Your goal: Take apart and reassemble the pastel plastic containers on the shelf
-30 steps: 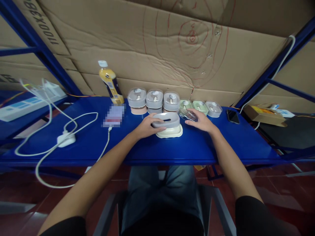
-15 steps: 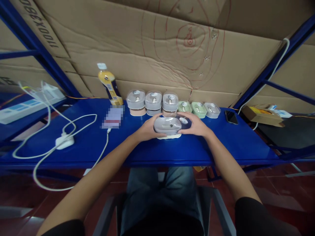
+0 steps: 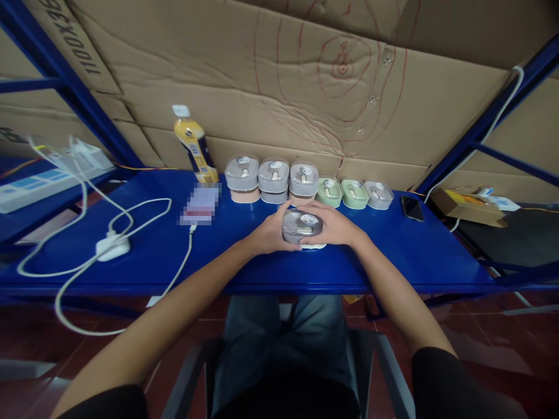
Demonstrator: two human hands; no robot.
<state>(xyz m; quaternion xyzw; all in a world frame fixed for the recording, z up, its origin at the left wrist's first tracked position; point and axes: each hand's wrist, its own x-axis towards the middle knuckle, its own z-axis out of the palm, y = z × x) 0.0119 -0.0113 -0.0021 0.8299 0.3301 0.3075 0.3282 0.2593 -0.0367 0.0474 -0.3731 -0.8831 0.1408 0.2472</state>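
A grey box with a clear lid (image 3: 292, 224) is between my two hands, near the middle of the blue table. My left hand (image 3: 274, 231) is wrapped round its left side, and my right hand (image 3: 331, 225) grips its right side and top. A round sticker and a small light piece show on top of the box. Under my right hand, a pale edge (image 3: 315, 246) peeks out; the rest of it is hidden. Just behind my hands stand grey boxes (image 3: 303, 177) stacked on other boxes.
Green boxes (image 3: 354, 194) and a single grey box (image 3: 378, 195) line the back right. A phone (image 3: 411, 208) lies beyond them. To the left are a yellow bottle (image 3: 196, 145), a blurred-out item (image 3: 201, 203) and a white charger (image 3: 112, 247) with looped cables.
The dark lid or part that was in my right hand now sits on the grey box between my hands. My right hand has moved left, over the box; my left hand has shifted slightly right.
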